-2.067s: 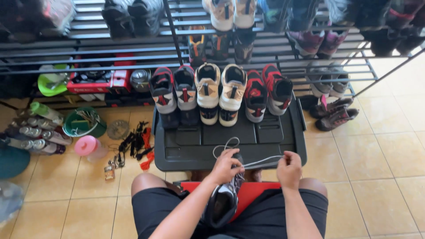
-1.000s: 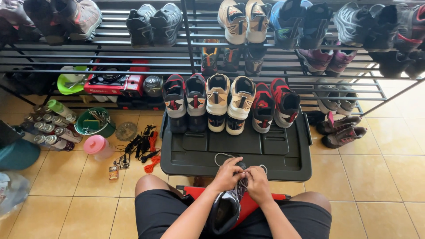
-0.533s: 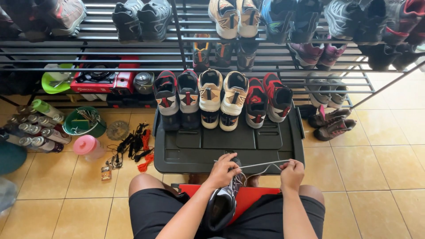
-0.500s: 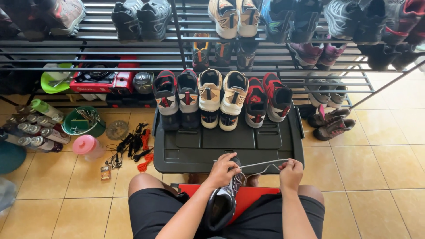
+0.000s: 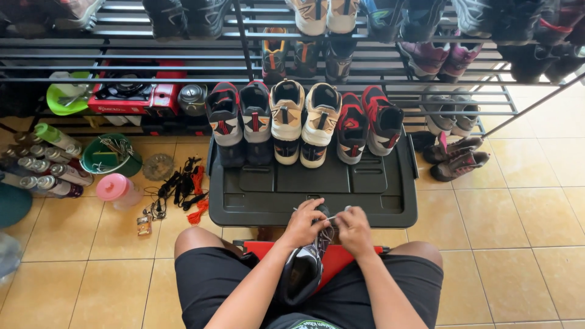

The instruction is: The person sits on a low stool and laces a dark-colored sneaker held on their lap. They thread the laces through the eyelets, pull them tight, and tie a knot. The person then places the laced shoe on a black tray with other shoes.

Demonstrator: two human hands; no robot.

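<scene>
Sneaker on lap, toe fwd, both hands' grip on lace.

The shoe's toe is hidden behind both hands. Top-shelf shoes are cut off by the frame's edge.

Single head-worn camera, steep downward view over the seated wearer's lap.

The view looks down and forward from above the wearer: the thighs in black shorts fill the lower edge, closest to the lens, with the left hand and right hand close together near centre. Ahead of them lies the dark storage-box lid, then the metal shoe rack running across the top edge, farthest from the camera. Tiled floor shows on both sides. No second view is supplied, so there is no overlap to record.
</scene>
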